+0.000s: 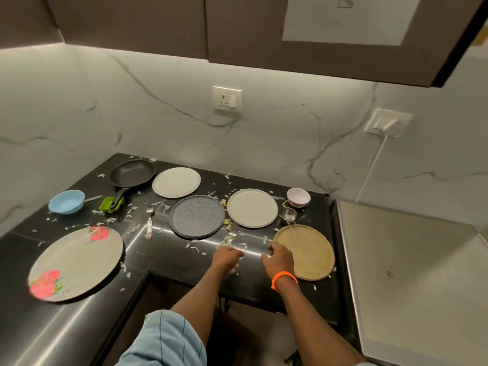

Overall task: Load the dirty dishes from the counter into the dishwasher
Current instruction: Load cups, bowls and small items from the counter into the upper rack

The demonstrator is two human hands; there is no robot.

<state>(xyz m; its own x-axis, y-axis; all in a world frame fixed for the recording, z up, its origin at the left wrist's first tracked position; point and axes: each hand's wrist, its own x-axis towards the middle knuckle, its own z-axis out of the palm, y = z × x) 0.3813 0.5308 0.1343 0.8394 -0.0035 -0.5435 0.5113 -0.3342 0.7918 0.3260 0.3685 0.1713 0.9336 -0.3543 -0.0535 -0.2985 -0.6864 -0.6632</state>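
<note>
Left hand: the left hand [227, 256] reached out over the black counter [169, 257], knuckles up, fingers curled in at the handle end of a fork [230, 235]; blur kept me from telling whether they actually gripped it.
Right hand: the right hand [279, 256] hovered just beside the left, at the near-left edge of the woven tan plate [307, 250], fingers bent downward; whether they pinched anything I could not tell. An orange band [284, 279] circled that wrist.
Arms: both forearms stretched forward from the lower edge of view, nearly parallel, a light blue sleeve [166, 339] on the left.
Dishes on the counter: a dark grey plate [197, 216] and a white plate [252, 208] lay side by side beyond the hands; another white plate [176, 182] sat further back beside a black frying pan [132, 173]. A floral plate [76, 262] lay at the near left, a blue bowl [66, 202] beyond it, a second fork [149, 220] between them and the grey plate. A small white bowl [298, 197] and a steel cup [288, 214] stood at the right.
Scraps: pale shreds littered the counter.
Writing: none was legible.
</note>
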